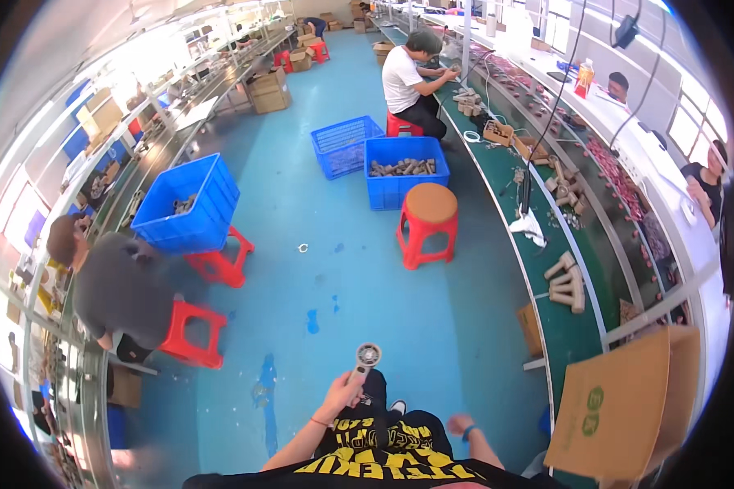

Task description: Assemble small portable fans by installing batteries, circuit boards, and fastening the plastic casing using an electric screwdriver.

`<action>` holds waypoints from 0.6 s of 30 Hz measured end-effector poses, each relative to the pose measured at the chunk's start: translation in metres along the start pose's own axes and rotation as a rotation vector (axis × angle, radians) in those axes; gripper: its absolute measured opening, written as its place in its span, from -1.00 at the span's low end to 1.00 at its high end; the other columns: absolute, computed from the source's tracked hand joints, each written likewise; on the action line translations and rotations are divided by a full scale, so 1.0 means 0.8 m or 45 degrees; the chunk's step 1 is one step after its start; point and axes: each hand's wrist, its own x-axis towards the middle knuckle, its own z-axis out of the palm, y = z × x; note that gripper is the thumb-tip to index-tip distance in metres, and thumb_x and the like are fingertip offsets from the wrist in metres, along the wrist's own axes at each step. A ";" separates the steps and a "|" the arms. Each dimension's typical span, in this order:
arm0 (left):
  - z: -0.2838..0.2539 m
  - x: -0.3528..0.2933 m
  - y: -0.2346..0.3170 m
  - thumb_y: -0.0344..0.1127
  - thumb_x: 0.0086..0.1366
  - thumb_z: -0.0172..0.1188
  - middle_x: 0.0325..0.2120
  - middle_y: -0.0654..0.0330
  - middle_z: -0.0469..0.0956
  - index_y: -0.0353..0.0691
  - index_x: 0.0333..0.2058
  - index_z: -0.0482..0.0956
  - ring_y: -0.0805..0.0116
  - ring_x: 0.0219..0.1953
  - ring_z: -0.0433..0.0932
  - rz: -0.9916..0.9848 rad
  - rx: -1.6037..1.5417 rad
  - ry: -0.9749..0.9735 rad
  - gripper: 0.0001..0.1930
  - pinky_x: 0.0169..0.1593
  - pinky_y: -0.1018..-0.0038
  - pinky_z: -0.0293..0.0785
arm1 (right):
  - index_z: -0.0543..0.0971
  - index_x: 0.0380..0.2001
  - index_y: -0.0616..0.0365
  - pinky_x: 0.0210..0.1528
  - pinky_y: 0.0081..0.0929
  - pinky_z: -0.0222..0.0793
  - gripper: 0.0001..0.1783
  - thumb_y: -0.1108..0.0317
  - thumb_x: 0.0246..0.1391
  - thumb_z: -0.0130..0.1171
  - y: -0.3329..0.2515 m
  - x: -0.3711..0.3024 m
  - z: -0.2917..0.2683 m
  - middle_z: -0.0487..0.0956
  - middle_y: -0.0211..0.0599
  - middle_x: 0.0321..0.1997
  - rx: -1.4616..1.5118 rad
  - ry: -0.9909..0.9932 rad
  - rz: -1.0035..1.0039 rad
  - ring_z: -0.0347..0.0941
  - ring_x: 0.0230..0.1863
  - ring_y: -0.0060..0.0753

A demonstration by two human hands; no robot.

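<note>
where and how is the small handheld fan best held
Probably by its slim handle, coming from the near left: it slants that way, with the left hand around it, while the round head sits at the far end.

In the lower centre of the frame, the handheld fan (367,359) looks like smooth, matt grey-beige plastic, above a black cloth shirt (367,469) with a yellow print, while the blue floor (383,310) has a smooth, slightly glossy coated finish with scuffs. At upper centre, the blue crate (405,192) is smooth plastic, and the red stool (429,235) just below it is shiny plastic with a matt brown seat (432,202) of unclear material. The carton (599,416) at lower right is matt brown cardboard, beside a smooth green benchtop (573,349).
</note>
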 end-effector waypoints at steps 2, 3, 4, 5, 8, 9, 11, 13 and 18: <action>0.000 0.064 0.035 -0.14 0.34 0.11 -0.63 0.26 0.43 -0.24 -0.24 0.42 0.51 -0.69 0.39 -0.102 0.007 0.012 -0.74 -0.65 0.54 0.29 | 0.61 -0.39 0.10 -0.50 -0.40 0.46 -0.70 0.09 0.15 0.10 -0.109 -0.005 -0.064 0.62 -0.27 -0.53 0.497 0.274 -0.257 0.56 -0.52 -0.36; 0.004 0.100 0.054 -0.14 0.32 0.12 -0.63 0.26 0.43 -0.23 -0.24 0.43 0.51 -0.70 0.39 -0.147 0.032 0.044 -0.74 -0.65 0.55 0.30 | 0.59 -0.37 0.09 -0.55 -0.43 0.43 -0.73 0.12 0.17 0.08 -0.148 0.008 -0.094 0.61 -0.27 -0.53 0.607 0.403 -0.413 0.55 -0.52 -0.38; 0.004 0.137 0.069 -0.14 0.32 0.12 -0.63 0.26 0.43 -0.23 -0.24 0.43 0.51 -0.70 0.39 -0.187 0.058 -0.008 -0.74 -0.65 0.55 0.30 | 0.57 -0.35 0.07 -0.51 -0.45 0.45 -0.75 0.13 0.17 0.11 -0.167 0.043 -0.128 0.61 -0.25 -0.49 0.656 0.478 -0.519 0.57 -0.47 -0.40; 0.005 0.180 0.083 -0.14 0.31 0.12 -0.63 0.25 0.43 -0.23 -0.24 0.43 0.51 -0.70 0.39 -0.152 0.060 -0.001 -0.74 -0.65 0.55 0.30 | 0.57 -0.33 0.06 -0.48 -0.45 0.47 -0.76 0.12 0.17 0.12 -0.224 0.036 -0.135 0.62 -0.26 -0.45 0.686 0.540 -0.535 0.57 -0.45 -0.41; 0.044 0.307 0.162 -0.12 0.32 0.10 -0.63 0.25 0.43 -0.24 -0.26 0.44 0.50 -0.71 0.38 -0.089 0.102 -0.116 -0.73 -0.65 0.54 0.30 | 0.57 -0.28 0.04 -0.43 -0.46 0.48 -0.75 0.11 0.17 0.14 -0.293 0.037 -0.137 0.64 -0.28 -0.36 0.825 0.675 -0.392 0.58 -0.40 -0.42; 0.061 0.355 0.196 -0.11 0.33 0.09 -0.62 0.26 0.44 -0.23 -0.26 0.44 0.50 -0.71 0.38 -0.065 0.107 -0.182 -0.72 -0.65 0.54 0.30 | 0.56 -0.25 0.03 -0.41 -0.46 0.49 -0.75 0.10 0.17 0.15 -0.314 0.052 -0.137 0.64 -0.30 -0.32 0.860 0.658 -0.301 0.59 -0.38 -0.42; 0.099 0.450 0.268 -0.08 0.36 0.09 -0.62 0.26 0.45 -0.22 -0.26 0.44 0.51 -0.70 0.40 0.004 0.213 -0.334 -0.71 -0.65 0.55 0.29 | 0.56 -0.20 0.03 -0.42 -0.46 0.49 -0.74 0.11 0.19 0.13 -0.332 0.067 -0.114 0.65 -0.31 -0.32 0.880 0.650 -0.145 0.59 -0.37 -0.43; 0.135 0.547 0.331 -0.06 0.38 0.09 -0.64 0.26 0.45 -0.20 -0.26 0.43 0.51 -0.71 0.40 0.010 0.384 -0.425 -0.71 -0.65 0.55 0.29 | 0.56 -0.16 0.03 -0.43 -0.45 0.49 -0.74 0.13 0.20 0.10 -0.357 0.072 -0.115 0.65 -0.31 -0.31 0.862 0.620 -0.006 0.59 -0.35 -0.44; 0.237 0.711 0.489 -0.08 0.37 0.11 -0.68 0.26 0.44 -0.22 -0.23 0.44 0.50 -0.75 0.38 0.159 0.560 -0.732 -0.71 -0.69 0.55 0.24 | 0.56 -0.11 0.06 -0.31 -0.42 0.51 -0.67 0.09 0.18 0.13 -0.437 0.101 -0.116 0.66 -0.31 -0.22 1.225 0.592 -0.087 0.60 -0.25 -0.40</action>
